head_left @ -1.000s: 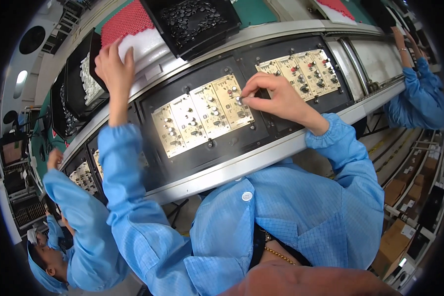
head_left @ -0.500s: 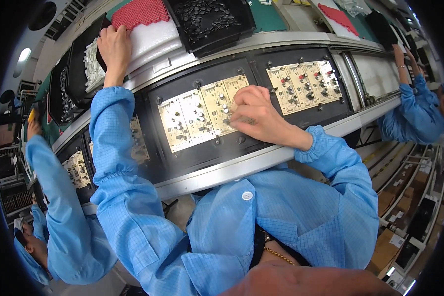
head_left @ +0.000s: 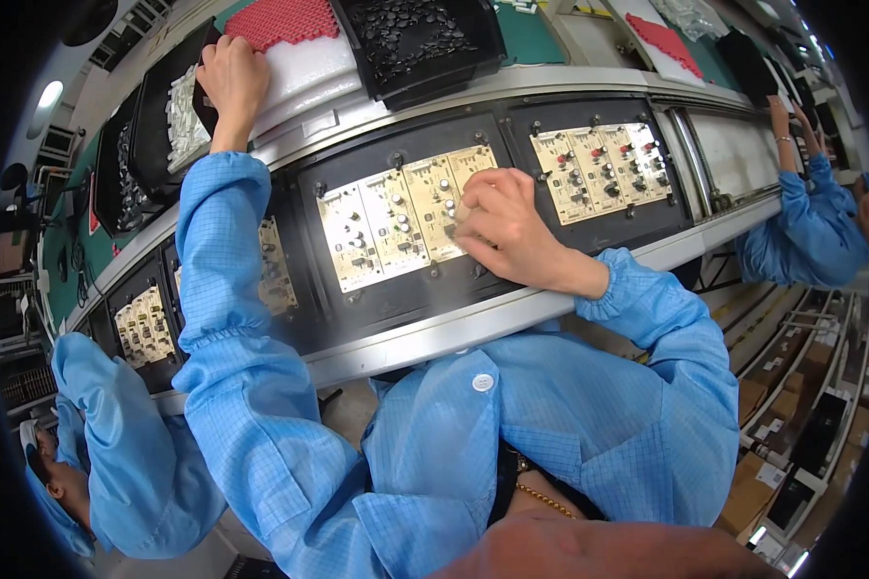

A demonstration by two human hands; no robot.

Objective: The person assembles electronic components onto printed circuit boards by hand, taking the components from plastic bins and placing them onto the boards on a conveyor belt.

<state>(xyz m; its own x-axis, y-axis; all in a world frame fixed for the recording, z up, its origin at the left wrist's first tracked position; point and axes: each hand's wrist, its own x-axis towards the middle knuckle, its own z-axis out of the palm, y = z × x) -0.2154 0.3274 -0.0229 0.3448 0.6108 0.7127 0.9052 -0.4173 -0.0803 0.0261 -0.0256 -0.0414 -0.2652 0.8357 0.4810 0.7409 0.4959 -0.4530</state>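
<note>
Over the middle black plate (head_left: 386,314), the right hand (head_left: 507,227) is right down at the boards (head_left: 393,224), four of them edge to edge in a slanting row! Fingers bent, tips drawn in close above the right end, covering most of the last board (head_left: 473,160); whether they pinch anything I cannot tell, the hand hides it. Look at the near side: a strip of plate runs between the row's lower edge and the near rail (head_left: 434,343), with the right wrist just above that rail. To the right of the knuckles, another dark strip, then the next board group (head_left: 608,174) on its own plate, and past that a metal bar (head_left: 697,159).

Up at the far left, the left hand (head_left: 235,79) is curled where the bin (head_left: 150,135), the red mat (head_left: 285,24) and the white foam (head_left: 304,72) come together; what it grips, if anything, I cannot tell. Tight up there! Bin on one side, foam on the other, then the tray (head_left: 444,85) of black pieces close against the foam, its front near the far rail (head_left: 570,80). Left sleeve (head_left: 227,261) stretches across the plates, partly over more boards. Well apart from both hands, co-workers' blue sleeves show: one lower left (head_left: 130,444), one far right (head_left: 787,236).
</note>
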